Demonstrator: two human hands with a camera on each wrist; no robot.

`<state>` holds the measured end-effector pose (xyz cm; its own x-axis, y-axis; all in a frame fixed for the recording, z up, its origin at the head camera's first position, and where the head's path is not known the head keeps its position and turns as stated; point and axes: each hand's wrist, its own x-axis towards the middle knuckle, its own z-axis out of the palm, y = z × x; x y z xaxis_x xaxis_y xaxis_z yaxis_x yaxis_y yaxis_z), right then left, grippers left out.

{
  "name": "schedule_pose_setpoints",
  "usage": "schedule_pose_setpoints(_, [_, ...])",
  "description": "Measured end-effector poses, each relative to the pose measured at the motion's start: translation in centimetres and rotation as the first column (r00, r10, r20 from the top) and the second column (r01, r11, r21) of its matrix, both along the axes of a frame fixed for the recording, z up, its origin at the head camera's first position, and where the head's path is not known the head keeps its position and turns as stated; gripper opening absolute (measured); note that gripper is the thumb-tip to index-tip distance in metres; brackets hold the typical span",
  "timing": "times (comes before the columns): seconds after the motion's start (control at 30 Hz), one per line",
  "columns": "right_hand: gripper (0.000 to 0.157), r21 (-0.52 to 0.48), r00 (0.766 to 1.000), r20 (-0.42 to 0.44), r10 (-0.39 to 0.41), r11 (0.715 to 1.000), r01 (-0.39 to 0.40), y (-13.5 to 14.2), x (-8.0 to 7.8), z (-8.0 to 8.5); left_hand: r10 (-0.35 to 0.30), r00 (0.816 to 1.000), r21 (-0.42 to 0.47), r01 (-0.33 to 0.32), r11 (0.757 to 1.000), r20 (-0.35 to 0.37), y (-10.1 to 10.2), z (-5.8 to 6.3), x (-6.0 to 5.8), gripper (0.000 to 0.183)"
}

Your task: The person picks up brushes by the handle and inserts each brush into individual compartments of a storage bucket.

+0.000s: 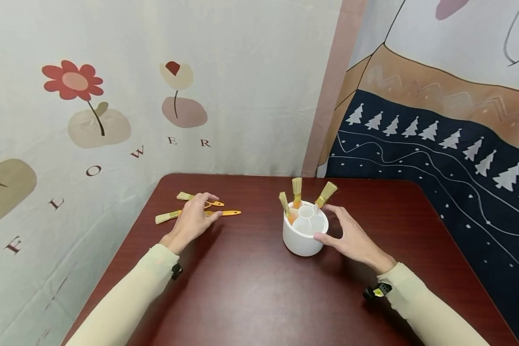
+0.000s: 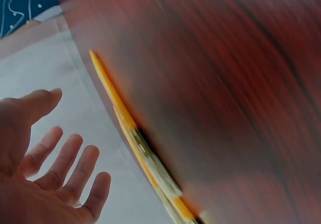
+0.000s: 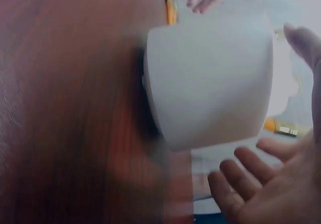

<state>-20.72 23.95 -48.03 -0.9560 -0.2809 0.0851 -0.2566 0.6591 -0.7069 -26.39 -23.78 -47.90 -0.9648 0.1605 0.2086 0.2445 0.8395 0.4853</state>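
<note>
My left hand (image 1: 193, 218) hovers over at least two flat brushes with yellow handles, fingers apart from them in the left wrist view. The nearer brush (image 1: 230, 213) lies across the table; another brush (image 1: 184, 196) is behind it, partly hidden by the hand. To the right stands a white round divided holder (image 1: 302, 242), with three brushes upright in it, bristles up: a left one (image 1: 284, 203), a back one (image 1: 297, 187) and a tilted right one (image 1: 327, 192). My right hand (image 1: 354, 238) spreads around the holder's right side, fingers (image 3: 241, 179) loosely bent and not gripping it.
The dark red wooden table (image 1: 242, 298) ends at a pale curtain (image 1: 251, 86) with printed flowers behind it. At the right hangs a dark blue cloth (image 1: 415, 192) with white trees.
</note>
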Motion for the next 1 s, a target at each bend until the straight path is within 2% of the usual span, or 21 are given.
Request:
schedule_pose_setpoints(0.27, [0.1, -0.09, 0.992, 0.084, 0.092, 0.992, -0.085, 1.1, -1.7, -0.5, -0.03, 0.999, -0.107, 0.032, 0.994, 0.019, -1.7, -0.5, -1.0, 0.049])
schedule_pose_setpoints(0.47, [0.096, -0.16, 0.982, 0.105, 0.155, 0.978, -0.137, 1.4, -2.4, -1.0, -0.071, 0.997, -0.127, 0.075, 0.989, 0.035, -2.9, -0.8, -2.0, 0.046])
schedule_pose_setpoints(0.77, [0.095, -0.17, 0.976, 0.125, 0.179, 0.973, -0.156, 1.6, -2.9, -1.2, -0.085, 0.993, -0.153, 0.098, 0.983, 0.087, -4.9, -1.2, -2.8, 0.041])
schedule_pose_setpoints(1.0, [0.086, -0.178, 0.974, 0.111, 0.195, 0.969, -0.173, 1.9, -3.2, -1.3, -0.07, 0.994, -0.166, 0.082, 0.983, 0.078, -5.5, -1.5, -2.9, 0.035])
